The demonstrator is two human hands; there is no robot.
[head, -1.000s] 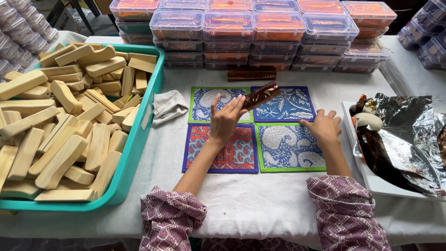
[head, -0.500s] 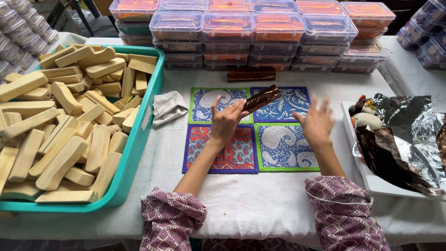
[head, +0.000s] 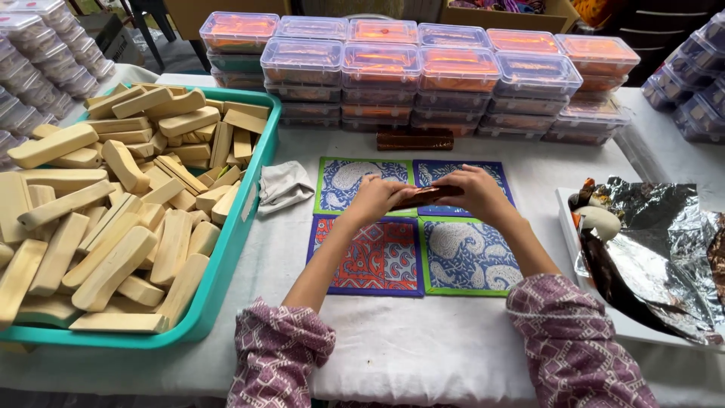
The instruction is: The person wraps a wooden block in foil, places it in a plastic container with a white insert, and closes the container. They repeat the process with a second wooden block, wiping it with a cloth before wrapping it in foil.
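Both hands met over the middle of the table: the left hand and the right hand each had their fingers closed on an end of a flat brown bar, holding it level just above the four patterned cloth squares — blue, red and green-edged — laid out in a block. The bar looked bare, so wrapping seemed hardly begun. A similar dark bar lay further back, before the stacked lidded plastic boxes. The teal tray at the left was heaped with pale wooden blocks — plenty appeared left. Crumpled foil lay at the right.
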